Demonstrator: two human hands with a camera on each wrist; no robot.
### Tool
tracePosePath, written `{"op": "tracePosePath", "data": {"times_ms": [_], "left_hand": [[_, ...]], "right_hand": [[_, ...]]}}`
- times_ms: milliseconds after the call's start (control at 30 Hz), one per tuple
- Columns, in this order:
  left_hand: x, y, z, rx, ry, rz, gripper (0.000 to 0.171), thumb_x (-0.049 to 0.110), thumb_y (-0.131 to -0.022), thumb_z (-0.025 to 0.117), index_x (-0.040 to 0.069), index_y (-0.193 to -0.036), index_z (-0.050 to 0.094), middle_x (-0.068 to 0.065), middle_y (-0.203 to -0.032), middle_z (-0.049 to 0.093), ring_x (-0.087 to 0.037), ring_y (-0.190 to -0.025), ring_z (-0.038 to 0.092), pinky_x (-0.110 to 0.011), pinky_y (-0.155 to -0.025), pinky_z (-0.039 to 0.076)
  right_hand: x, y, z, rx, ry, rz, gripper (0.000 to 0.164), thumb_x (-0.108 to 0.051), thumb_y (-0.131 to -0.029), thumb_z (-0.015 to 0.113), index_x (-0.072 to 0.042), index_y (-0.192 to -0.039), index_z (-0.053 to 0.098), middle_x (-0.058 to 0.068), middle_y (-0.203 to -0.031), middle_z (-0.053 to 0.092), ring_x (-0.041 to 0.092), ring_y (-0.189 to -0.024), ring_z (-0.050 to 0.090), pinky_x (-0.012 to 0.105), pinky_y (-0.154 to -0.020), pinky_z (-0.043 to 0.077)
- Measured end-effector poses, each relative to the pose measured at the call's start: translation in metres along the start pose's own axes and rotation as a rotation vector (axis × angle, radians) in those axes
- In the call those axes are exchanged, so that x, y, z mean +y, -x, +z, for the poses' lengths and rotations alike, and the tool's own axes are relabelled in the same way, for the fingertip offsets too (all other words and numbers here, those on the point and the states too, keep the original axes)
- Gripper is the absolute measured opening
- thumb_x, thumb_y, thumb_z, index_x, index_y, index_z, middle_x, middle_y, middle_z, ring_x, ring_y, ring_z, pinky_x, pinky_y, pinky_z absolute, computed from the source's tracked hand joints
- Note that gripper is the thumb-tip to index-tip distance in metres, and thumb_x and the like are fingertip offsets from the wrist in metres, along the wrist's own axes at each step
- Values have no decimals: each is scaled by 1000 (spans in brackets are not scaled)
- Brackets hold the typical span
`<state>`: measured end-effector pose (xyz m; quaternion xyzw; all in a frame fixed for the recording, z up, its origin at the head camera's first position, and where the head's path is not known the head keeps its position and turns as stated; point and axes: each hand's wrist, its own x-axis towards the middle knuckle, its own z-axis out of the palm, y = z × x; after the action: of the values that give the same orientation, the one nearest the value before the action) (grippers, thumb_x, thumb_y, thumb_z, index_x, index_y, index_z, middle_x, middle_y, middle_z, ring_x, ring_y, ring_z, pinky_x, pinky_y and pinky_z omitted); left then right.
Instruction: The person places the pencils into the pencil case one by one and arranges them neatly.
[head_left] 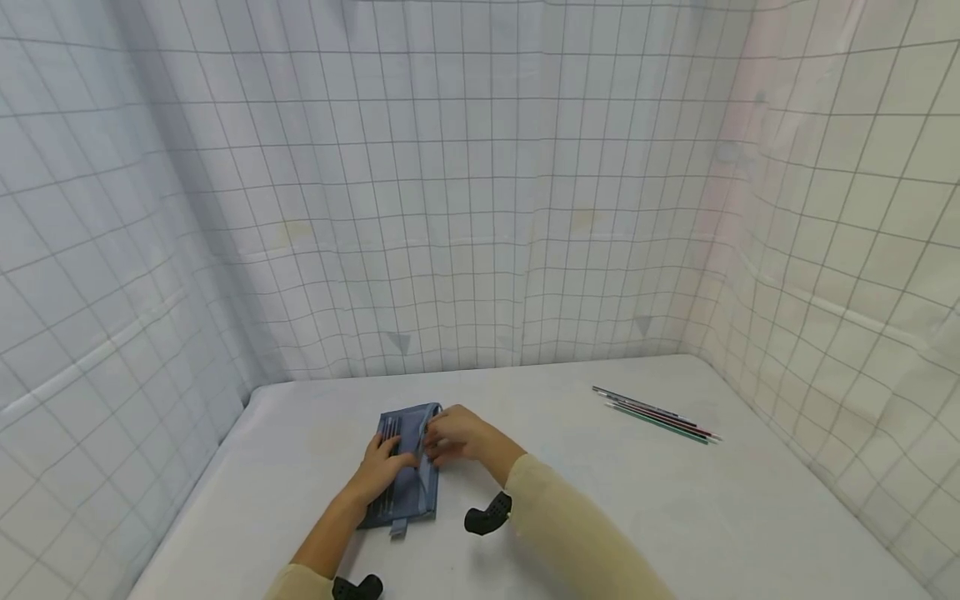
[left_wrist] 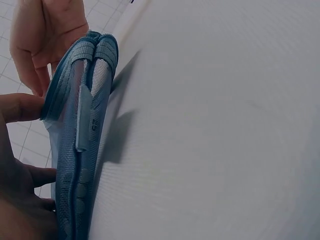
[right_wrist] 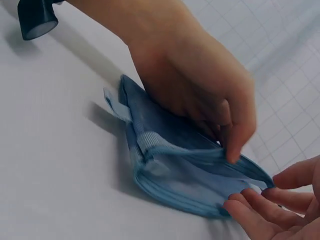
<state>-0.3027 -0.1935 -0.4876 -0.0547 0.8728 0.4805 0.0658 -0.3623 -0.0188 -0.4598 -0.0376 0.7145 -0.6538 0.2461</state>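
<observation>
A blue mesh zip pouch [head_left: 408, 492] lies on the white table, with several thin pale lines running lengthwise along its left part. My left hand [head_left: 381, 471] rests over its upper face. In the left wrist view, the straight thumb of that hand touches the zip edge and its other fingertips press the face. My right hand [head_left: 459, 435] pinches the zipped edge on the pouch's right side. The right wrist view shows the mouth of the pouch [right_wrist: 170, 192] gaping, with the fingers [right_wrist: 295, 175] of my right hand at its far end.
Several slim pencil-like sticks [head_left: 660, 414] lie together at the back right of the table. A short fabric tab [head_left: 398, 528] sticks out from the pouch's near end. Gridded white curtains [head_left: 480, 208] surround the table. Black devices [head_left: 487, 514] sit at both wrists.
</observation>
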Motion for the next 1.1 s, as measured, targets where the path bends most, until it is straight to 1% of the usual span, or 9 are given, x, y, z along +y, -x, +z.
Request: {"op": "tracePosePath", "data": {"times_ms": [67, 200, 367, 567, 667, 800, 933, 1100], "left_hand": [[0, 1, 0, 2, -10, 5, 87, 34, -89, 65, -8, -157, 30, -33, -165, 0, -58, -149, 3, -72, -115, 10], [0, 1, 1, 6, -27, 4, 87, 34, -90, 64, -7, -158, 29, -33, -165, 0, -59, -149, 4, -72, -115, 11], [-1, 1, 2, 15, -49, 12, 87, 34, -90, 64, -9, -157, 29, -34, -165, 3, -60, -148, 6, -72, -115, 13], [-3, 0, 4, 23, -65, 19, 87, 34, -89, 65, -9, -156, 30, -35, -164, 4, -61, -147, 7, -73, -114, 14], [-3, 0, 4, 22, -62, 20, 88, 34, -89, 65, -9, -157, 30, -35, -164, 3, -61, -147, 7, -73, -114, 13], [-2, 0, 2, 22, -55, 30, 88, 33, -88, 65, -9, -157, 30, -35, -164, 3, -61, -147, 6, -74, -114, 13], [-4, 1, 2, 15, -52, 43, 88, 32, -88, 65, -10, -156, 30, -36, -164, 3, -62, -147, 5, -75, -113, 13], [-5, 2, 1, 6, -41, 48, 88, 32, -87, 66, -8, -157, 30, -35, -165, 2, -61, -147, 5, -76, -112, 13]], "right_hand": [[-2, 3, -7, -19, 35, -15, 37, 0, -96, 63, 6, -132, 65, 16, -103, 70, 34, -96, 72, 45, -77, 61], [-8, 8, -19, -56, 75, -35, 36, -2, -97, 66, 7, -131, 65, 17, -106, 71, 38, -103, 71, 45, -78, 61], [-13, 14, -30, -79, 121, -54, 36, -4, -98, 67, 8, -132, 65, 17, -110, 72, 39, -105, 71, 46, -79, 60], [-16, 18, -45, -78, 175, -68, 40, -7, -97, 68, 8, -134, 63, 14, -109, 72, 36, -103, 72, 45, -79, 61], [-19, 19, -52, -80, 197, -69, 42, -8, -97, 70, 7, -135, 63, 13, -109, 72, 37, -105, 71, 44, -79, 61], [-22, 21, -62, -70, 206, -68, 43, -8, -96, 70, 7, -135, 62, 14, -112, 72, 40, -109, 70, 46, -80, 60], [-24, 24, -70, -59, 211, -67, 43, -8, -95, 71, 7, -135, 62, 15, -114, 72, 39, -109, 70, 46, -81, 60], [-28, 30, -80, -38, 220, -65, 41, -8, -95, 72, 5, -133, 64, 14, -114, 71, 40, -110, 69, 46, -81, 60]]}}
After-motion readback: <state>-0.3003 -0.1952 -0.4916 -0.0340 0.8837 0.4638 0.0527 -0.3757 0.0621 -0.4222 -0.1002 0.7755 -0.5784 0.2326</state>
